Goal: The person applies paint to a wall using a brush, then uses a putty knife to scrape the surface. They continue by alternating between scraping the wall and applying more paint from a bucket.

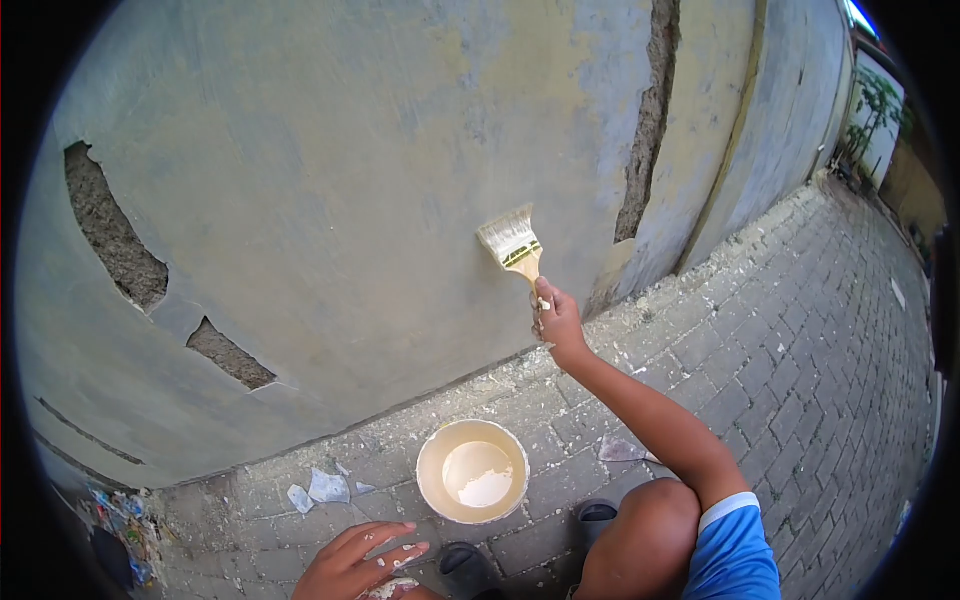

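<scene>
My right hand (557,318) is wrapped round the wooden handle of a wide paintbrush (512,240). Its pale bristles point up and lie against or close to the painted wall (370,230). Low in the view, my left hand (360,562) rests near my knee with its fingers spread, flecked with paint and holding nothing. Between my feet and the wall stands a round bucket (430,478) with cream paint at its bottom. My right forearm reaches across the paving towards the wall.
A putty knife (622,450) lies on the paving (780,370) right of the bucket. Loose paint flakes (328,487) lie to its left. Bare rough patches (112,230) and a long crack (650,120) mark the wall. Litter (128,525) is heaped at the lower left.
</scene>
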Demonstrator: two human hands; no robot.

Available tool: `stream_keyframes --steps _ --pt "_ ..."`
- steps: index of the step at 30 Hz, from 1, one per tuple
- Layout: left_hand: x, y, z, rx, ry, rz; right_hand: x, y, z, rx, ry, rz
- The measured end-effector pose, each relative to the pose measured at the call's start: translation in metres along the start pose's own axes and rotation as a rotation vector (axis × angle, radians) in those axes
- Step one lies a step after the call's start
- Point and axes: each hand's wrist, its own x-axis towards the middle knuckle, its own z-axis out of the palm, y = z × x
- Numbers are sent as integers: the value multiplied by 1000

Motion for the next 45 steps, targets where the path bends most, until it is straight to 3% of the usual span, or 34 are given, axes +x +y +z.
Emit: stream_keyframes --steps 5,9,11,15,20,23,26,31,35,38,39,41,43,45 --pt "-5 -3 1 -72 38 -149 -36 100 -34 -250 72 252" --pt "-6 -1 0 -35 57 -108 -49 116 -35 -316 188 355" --pt "-4 3 -1 -82 37 -107 -43 90 -20 -421 316 339" --pt "-1 -6 0 -85 29 -88 -34 -76 35 13 217 157" --pt "1 -21 5 -20 9 -89 7 -212 65 200 62 -259" --pt "-2 -16 2 -52 22 -102 9 -184 59 263 -45 -247" --pt "-5 -7 2 -24 35 -85 17 -86 45 109 -77 -109" --pt "-7 6 2 -95 28 -113 -13 50 11 -104 -3 57" --pt "-13 1 6 -60 72 -134 -44 130 -37 -539 2 206" --pt "-15 1 4 -29 82 -119 -59 134 -49 -779 112 403" --pt "-15 1 4 -10 80 -105 -46 154 -54 -688 166 350" --pt "-15 -1 5 -35 76 -91 -31 76 -30 -828 201 230" --pt "-14 -1 5 -49 57 -90 -5 62 -17 -307 137 209" --pt "-9 0 2 -41 34 -98 -28 -56 20 -82 118 290"
